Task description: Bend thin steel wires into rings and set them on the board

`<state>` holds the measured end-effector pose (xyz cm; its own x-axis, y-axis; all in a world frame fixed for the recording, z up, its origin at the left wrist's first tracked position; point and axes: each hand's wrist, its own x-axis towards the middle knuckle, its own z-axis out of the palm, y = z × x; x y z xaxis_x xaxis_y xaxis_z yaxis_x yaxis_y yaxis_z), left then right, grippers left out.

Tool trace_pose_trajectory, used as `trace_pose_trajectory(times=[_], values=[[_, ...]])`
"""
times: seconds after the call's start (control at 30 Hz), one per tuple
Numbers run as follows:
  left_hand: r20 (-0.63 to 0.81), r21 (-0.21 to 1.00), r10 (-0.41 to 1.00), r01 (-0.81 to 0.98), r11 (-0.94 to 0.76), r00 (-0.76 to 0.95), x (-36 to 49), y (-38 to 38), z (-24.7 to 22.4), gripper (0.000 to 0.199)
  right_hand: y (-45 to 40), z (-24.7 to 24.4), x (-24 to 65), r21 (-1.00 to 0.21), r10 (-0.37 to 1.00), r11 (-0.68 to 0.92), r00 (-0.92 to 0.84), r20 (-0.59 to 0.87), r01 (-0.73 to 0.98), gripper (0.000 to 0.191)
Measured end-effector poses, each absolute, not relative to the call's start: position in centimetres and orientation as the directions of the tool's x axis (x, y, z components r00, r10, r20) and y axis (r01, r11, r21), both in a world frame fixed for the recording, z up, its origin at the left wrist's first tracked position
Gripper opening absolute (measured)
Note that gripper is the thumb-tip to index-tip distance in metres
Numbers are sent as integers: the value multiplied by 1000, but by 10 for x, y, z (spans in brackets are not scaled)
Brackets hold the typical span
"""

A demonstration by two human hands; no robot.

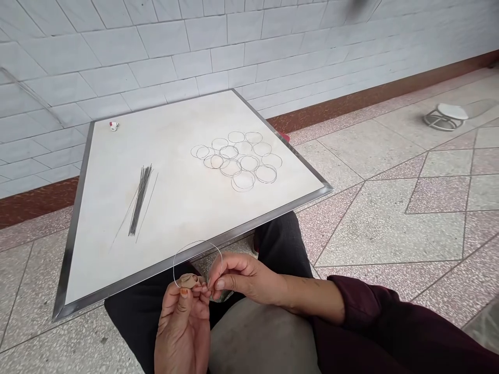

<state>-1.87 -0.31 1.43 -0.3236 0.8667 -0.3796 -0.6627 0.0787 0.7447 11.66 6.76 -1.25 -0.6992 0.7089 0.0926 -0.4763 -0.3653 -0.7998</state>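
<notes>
foremost, the left hand (183, 327), a tan wrapping (189, 281) at its fingers, and the right hand (244, 278) pinch a thin, rounded wire loop (200, 241) near the smooth, pale, metal-rimmed desk (179, 218); upon it, straight wires (141, 202), then overlapping wire rings (244, 163); beyond, rectangular wall tiles (202, 39).

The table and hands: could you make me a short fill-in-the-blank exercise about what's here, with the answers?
1. The left hand and right hand hold a wire that is curved, not ____.
2. On the table, the rings lie to the ____ of the bundle.
3. A tan wrap is on a finger of the ____ hand.
4. A small item lies by the table's far ____ corner.

Missing words: straight; right; left; left.
</notes>
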Motion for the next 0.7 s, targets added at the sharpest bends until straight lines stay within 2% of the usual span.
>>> trace_pose_trajectory(times=[0.17,0.4,0.7], values=[[-403,744,858,-660,104,-319,-20,-2,14,17,69,-15,116,-786,686,-376,-718,119,-490,31],[-427,731,837,-675,97,-342,-19,-3,15,16,68,-20,117,-694,749,-490,-663,-24,-528,27],[-425,724,843,-682,99,-329,-20,-6,9,20,67,-21,117,-679,771,-492,-635,-49,-544,26]])
